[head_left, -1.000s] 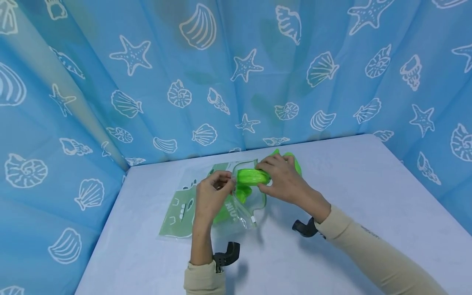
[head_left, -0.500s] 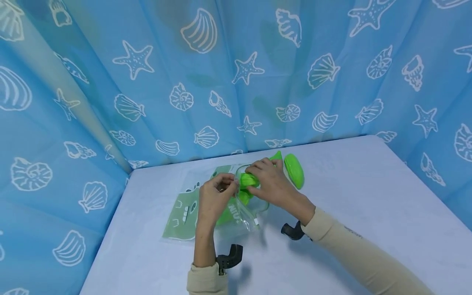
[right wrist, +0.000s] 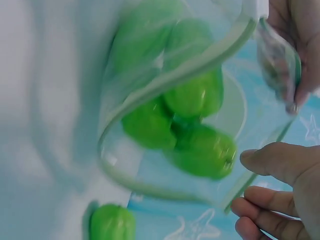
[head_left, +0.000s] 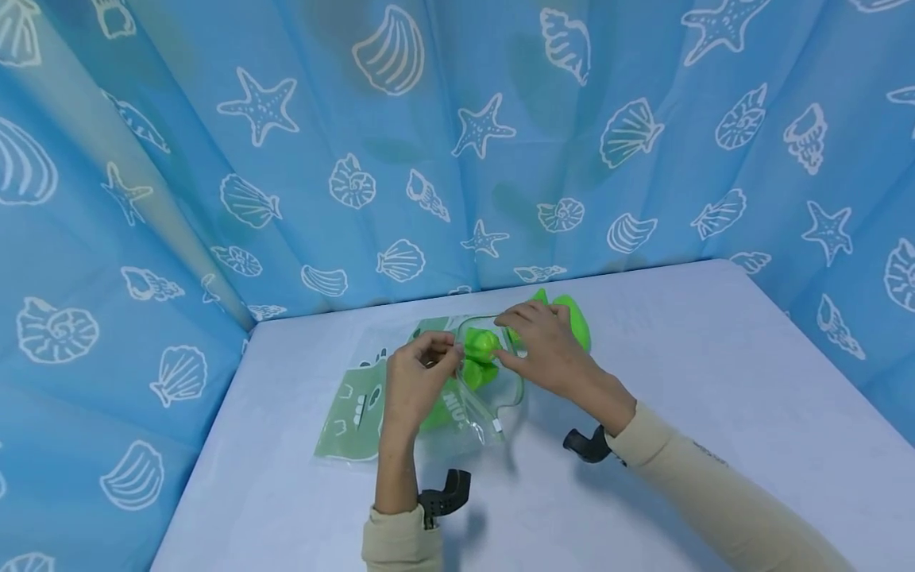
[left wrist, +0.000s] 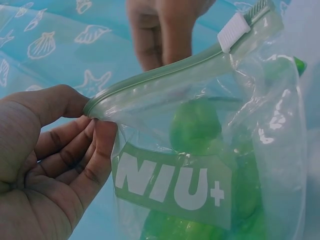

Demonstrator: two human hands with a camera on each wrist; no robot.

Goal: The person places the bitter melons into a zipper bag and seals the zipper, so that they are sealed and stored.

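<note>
Head view first: at the far left I see the blue curtain (head_left: 179, 238) printed with white shells and starfish, wrapping round the pale table (head_left: 679, 381). Lying flat on the table is a green printed bag (head_left: 350, 413) with a white cartoon face on it; I cannot read any words on that one. Next to the right comes my left hand (head_left: 415, 385), thumb and fingers pinched together on the rim of the clear zip bag (head_left: 475, 397), holding its mouth up and open. From the left wrist view I can read "NIU+" in white letters on a green band (left wrist: 172, 182) across the bag's front, and a white slider (left wrist: 234, 31) sits at the far end of the green zip track.

Inside the zip bag lie several bright green peppers (right wrist: 192, 125); the right wrist view shows at least three bunched together behind the plastic, somewhat blurred. One green piece (head_left: 480, 343) sits right at the bag's mouth.

Further right, my right hand (head_left: 546, 353) rests over the opposite edge of the bag's opening, fingers loosely bent and narrow, fingertips touching the rim just beside that piece; I cannot tell whether they actually pinch it. Just behind this hand another green pepper (head_left: 575, 322) lies loose on the table, outside the bag.
</note>
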